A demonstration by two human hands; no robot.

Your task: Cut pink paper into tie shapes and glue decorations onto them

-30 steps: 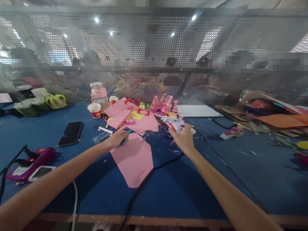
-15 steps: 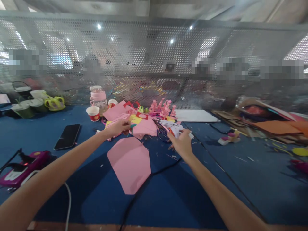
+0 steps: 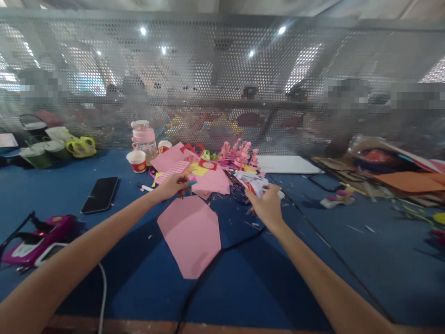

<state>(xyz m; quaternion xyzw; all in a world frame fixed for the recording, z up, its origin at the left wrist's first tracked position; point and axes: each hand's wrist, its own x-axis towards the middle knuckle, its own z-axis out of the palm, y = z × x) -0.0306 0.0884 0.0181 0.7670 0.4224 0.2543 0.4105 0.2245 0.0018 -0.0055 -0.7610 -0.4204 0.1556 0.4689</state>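
Observation:
My left hand [image 3: 175,185] is closed, with a small teal stick-like thing [image 3: 192,183] poking out past its fingers; I cannot make out its kind. Below that hand, a cut pink paper sheet [image 3: 191,236] with angled corners lies flat on the blue table. My right hand [image 3: 267,204] grips a white and orange glue gun [image 3: 255,182] from behind, its nozzle towards the paper pile. Dark-handled scissors [image 3: 238,192] lie beside the gun, partly covered. Between and beyond my hands is a heap of pink paper pieces [image 3: 212,182] with red and yellow scraps.
A phone [image 3: 100,195] and a purple power strip [image 3: 38,241] lie left. Paper cups [image 3: 136,162] and a pink-banded bottle [image 3: 144,137] stand behind. A black cord [image 3: 205,273] crosses the table. Perforated metal mesh [image 3: 201,74] rises at the back; cardboard [image 3: 344,174] lies right.
The camera view has shifted slightly. My left hand still holds the teal thing, and my right hand still holds the glue gun; both have barely moved.

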